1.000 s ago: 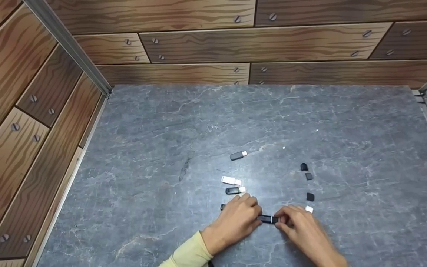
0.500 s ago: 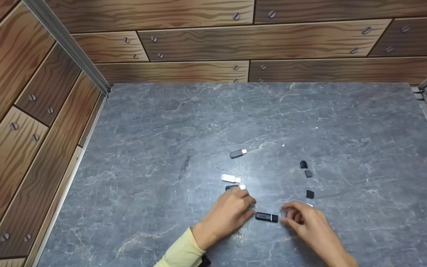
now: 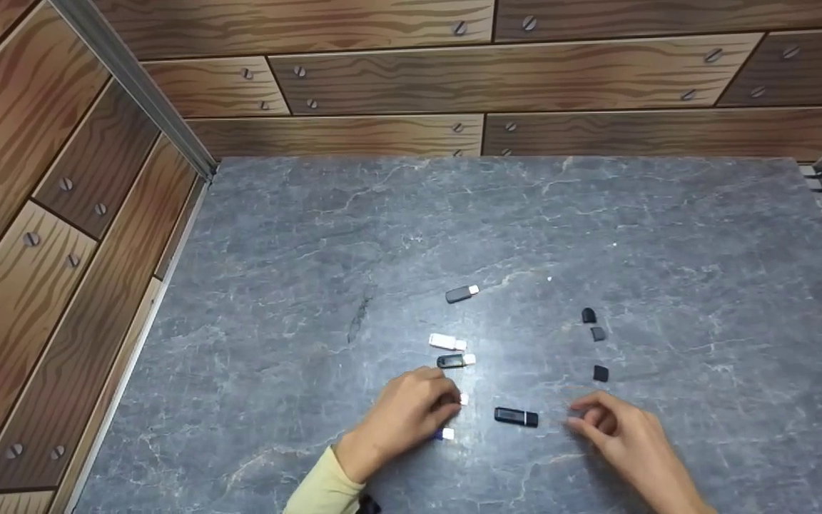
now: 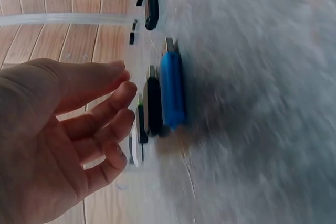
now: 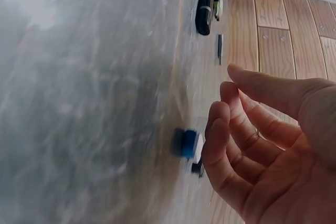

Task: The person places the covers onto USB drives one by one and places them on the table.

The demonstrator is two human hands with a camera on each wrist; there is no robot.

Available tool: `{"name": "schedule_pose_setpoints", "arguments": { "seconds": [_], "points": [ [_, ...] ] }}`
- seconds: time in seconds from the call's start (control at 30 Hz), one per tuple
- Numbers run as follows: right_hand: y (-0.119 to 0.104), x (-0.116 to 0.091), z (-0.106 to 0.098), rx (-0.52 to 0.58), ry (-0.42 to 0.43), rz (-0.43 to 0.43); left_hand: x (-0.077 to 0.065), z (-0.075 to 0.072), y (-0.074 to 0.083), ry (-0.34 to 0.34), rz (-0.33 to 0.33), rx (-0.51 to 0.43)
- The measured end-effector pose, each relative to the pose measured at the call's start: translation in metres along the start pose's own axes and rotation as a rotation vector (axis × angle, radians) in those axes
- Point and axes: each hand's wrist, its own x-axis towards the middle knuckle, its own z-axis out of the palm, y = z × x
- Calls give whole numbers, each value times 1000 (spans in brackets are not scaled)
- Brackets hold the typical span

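Note:
A black capped USB stick with a light band lies on the grey table between my two hands, touched by neither. My left hand hovers just left of it, fingers loosely bent around nothing. Under and beside that hand lie a blue USB stick and a black USB stick, both with bare metal plugs; in the head view the hand mostly hides them. My right hand is to the right of the capped stick, thumb and fingers apart and holding nothing. Near its fingers in the right wrist view sits a blue cap.
Further back on the left are a dark-cased USB stick, a white USB stick and a grey USB stick, all uncapped. Several loose caps, including a black cap, lie to the right. Wood-patterned walls border the table.
Both hands have let go of the capped USB stick, which stays on the table. The left hand has moved left over the uncapped sticks, and the right hand has drawn away to the right.

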Motion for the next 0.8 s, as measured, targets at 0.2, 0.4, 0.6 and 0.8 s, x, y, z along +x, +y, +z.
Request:
{"name": "schedule_pose_setpoints", "arguments": {
  "seconds": [0.2, 0.4, 0.6, 0.8],
  "points": [
    [14, -4, -3, -11, 47, -25, -12, -6, -7, -84, -44, -39],
    [25, -7, -3, -11, 164, -103, -20, -8, -13, -130, -89, -80],
    [29, -6, -10, -35, 66, 21, -23, -10, -17, -160, -110, -85],
    [33, -3, -14, -38, -44, 121, -24, -10, -18, -219, -134, -70]
  ]
}}
